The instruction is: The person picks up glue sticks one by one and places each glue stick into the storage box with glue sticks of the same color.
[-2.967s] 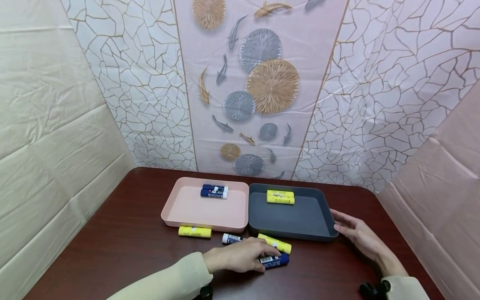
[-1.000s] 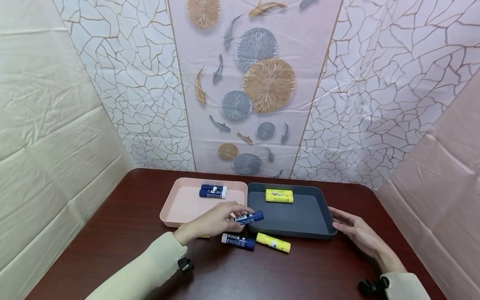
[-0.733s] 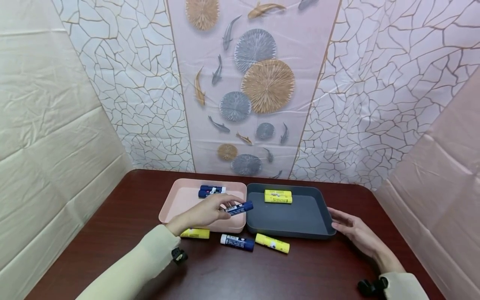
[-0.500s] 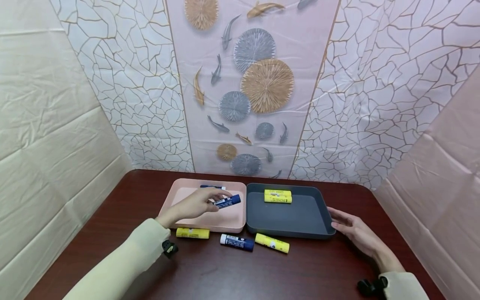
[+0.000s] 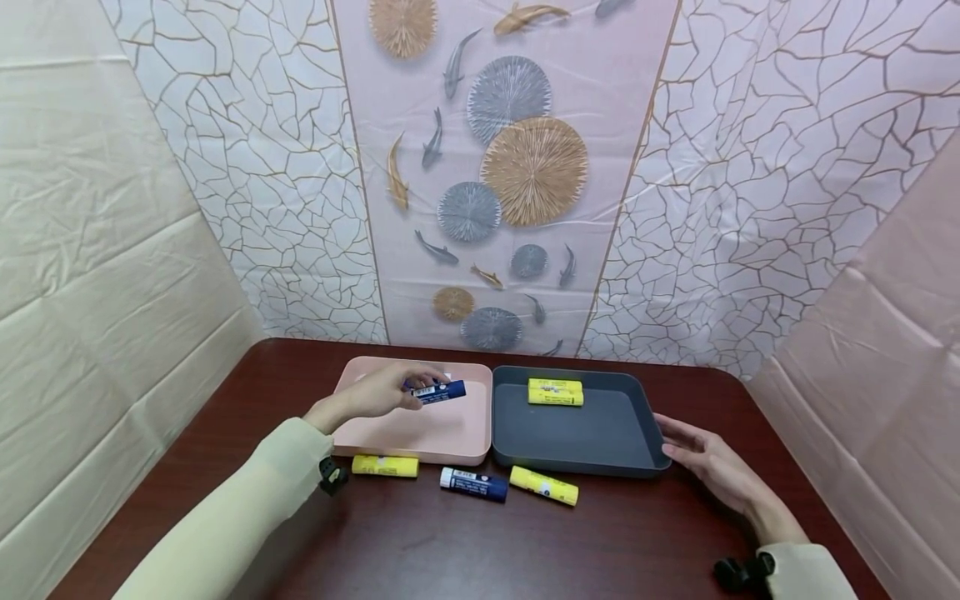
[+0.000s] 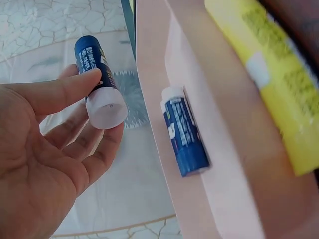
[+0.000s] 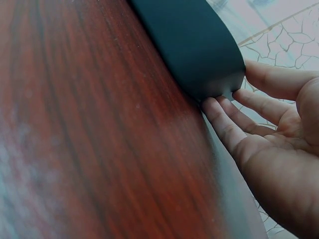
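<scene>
My left hand pinches a blue glue stick between thumb and fingers, above the pink tray. Its white end faces the camera in the left wrist view. Another blue glue stick lies inside that tray, largely covered by the hand in the head view. On the right, my right hand touches the outer side of the dark grey tray with extended fingers and thumb. Two yellow glue sticks lie side by side in the grey tray.
In front of the trays, a yellow glue stick, a blue glue stick and another yellow glue stick lie on the brown table. The two trays stand side by side. Patterned cloth hangs behind the table.
My left hand has picked the blue glue stick up from the table's front right and carried it left and back, over the pink tray. The right hand stays at the grey tray.
</scene>
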The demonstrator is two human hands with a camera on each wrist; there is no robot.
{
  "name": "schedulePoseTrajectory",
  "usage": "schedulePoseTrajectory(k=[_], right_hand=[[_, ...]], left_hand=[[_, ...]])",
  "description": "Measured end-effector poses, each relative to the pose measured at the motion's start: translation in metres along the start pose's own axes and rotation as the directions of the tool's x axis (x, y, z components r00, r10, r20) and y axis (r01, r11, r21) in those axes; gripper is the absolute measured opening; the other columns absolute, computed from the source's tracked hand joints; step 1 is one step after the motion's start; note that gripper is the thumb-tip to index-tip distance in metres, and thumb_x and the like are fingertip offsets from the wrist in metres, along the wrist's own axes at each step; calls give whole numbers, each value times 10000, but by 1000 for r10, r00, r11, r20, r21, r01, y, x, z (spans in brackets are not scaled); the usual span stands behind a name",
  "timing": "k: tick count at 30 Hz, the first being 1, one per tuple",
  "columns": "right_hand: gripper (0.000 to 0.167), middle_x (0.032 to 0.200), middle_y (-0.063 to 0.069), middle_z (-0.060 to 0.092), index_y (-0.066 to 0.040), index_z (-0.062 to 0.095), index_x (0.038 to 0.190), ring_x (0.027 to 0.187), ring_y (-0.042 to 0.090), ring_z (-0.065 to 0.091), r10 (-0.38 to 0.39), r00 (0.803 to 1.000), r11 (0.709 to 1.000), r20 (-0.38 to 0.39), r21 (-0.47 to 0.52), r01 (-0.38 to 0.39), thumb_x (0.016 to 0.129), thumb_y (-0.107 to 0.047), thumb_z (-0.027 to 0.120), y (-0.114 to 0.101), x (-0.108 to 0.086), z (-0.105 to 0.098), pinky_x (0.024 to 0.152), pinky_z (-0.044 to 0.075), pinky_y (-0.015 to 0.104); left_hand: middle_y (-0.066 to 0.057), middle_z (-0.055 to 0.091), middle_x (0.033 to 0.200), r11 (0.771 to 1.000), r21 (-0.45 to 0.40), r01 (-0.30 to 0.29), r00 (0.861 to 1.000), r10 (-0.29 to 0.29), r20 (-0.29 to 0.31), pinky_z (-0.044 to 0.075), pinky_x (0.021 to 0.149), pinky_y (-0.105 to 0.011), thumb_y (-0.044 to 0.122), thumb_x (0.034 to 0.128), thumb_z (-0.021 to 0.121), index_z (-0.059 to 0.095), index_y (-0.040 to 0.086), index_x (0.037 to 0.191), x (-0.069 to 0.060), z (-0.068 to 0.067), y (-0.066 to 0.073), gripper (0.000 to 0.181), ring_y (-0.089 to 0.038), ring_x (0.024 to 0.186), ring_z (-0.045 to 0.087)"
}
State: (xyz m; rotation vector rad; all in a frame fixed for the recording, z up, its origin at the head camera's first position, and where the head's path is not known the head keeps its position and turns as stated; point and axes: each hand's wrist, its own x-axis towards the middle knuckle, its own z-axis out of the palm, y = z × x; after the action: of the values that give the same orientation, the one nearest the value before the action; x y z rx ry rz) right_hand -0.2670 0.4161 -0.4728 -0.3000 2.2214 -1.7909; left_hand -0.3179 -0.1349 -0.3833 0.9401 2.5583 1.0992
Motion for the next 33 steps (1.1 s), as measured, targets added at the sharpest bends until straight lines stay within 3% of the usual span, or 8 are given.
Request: schedulePoseTrajectory(k=[10, 23, 28, 33], right_hand=[[660, 1654, 304, 231, 8, 242, 1636, 1271, 14, 571, 3, 1000, 1000, 2, 5, -3, 1082, -141, 568, -1, -1, -1, 987, 504, 214], [655, 1657, 295, 236, 10, 246, 1634, 1284, 23, 567, -3, 1000, 1000, 4, 22, 3, 1081, -133, 567, -1, -1, 0, 991, 505, 222], [661, 1659, 292, 233, 4, 244, 1636, 1276, 12, 567, 8, 1000, 1000, -2, 18, -8, 1080, -143, 571, -1, -1, 0, 988, 503, 217], [659, 1657, 292, 242, 7, 246, 1635, 1280, 23, 572, 3, 1000, 1000, 0, 21, -3, 1081, -141, 570, -1, -1, 0, 990, 506, 223]], left_hand=[[-105, 688, 1302, 993, 115, -13, 999, 8, 47, 529, 993, -497, -110, 899, 716, 695, 115, 1352, 11, -18, -13, 506, -303, 1197, 633], [-74, 706, 1214, 982, 185, 36, 995, -52, 81, 516, 996, -457, -127, 852, 740, 743, 170, 1286, 25, -21, -22, 526, -250, 1145, 630], [-37, 684, 1166, 968, 242, 65, 989, -94, 112, 509, 972, -410, -134, 848, 738, 746, 204, 1280, 29, -20, -28, 549, -208, 1094, 604], [-44, 675, 1165, 952, 295, 79, 983, -124, 134, 520, 962, -410, -138, 858, 736, 744, 209, 1275, 30, -19, -24, 542, -220, 1095, 599]])
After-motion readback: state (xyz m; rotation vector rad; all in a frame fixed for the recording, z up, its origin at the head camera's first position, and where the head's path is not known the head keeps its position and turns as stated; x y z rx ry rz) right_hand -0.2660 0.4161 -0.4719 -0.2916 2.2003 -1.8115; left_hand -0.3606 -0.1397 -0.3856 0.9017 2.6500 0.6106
